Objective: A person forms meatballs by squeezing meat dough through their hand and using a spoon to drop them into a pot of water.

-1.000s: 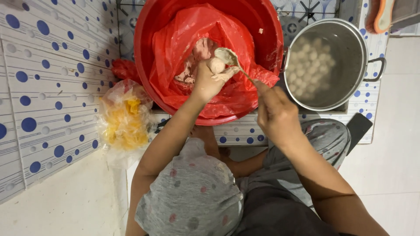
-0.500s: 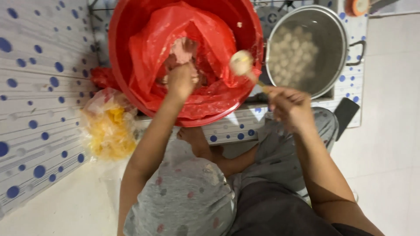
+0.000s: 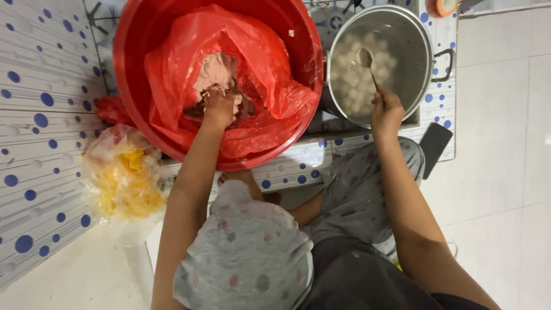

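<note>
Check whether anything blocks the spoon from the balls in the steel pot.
Nothing visible does. The right hand holds the spoon inside the open pot, its bowl right over the pale balls; no lid.

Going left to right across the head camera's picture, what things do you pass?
Clear bag of yellow food → red basin → left hand in the paste → steel pot → right hand holding a spoon → dark phone.

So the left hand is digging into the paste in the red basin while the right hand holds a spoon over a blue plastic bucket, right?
Not quite. In the head view the right hand holds the spoon over a round metal pot of pale balls, not a blue bucket. The left hand is indeed in the paste in the red basin.
</note>
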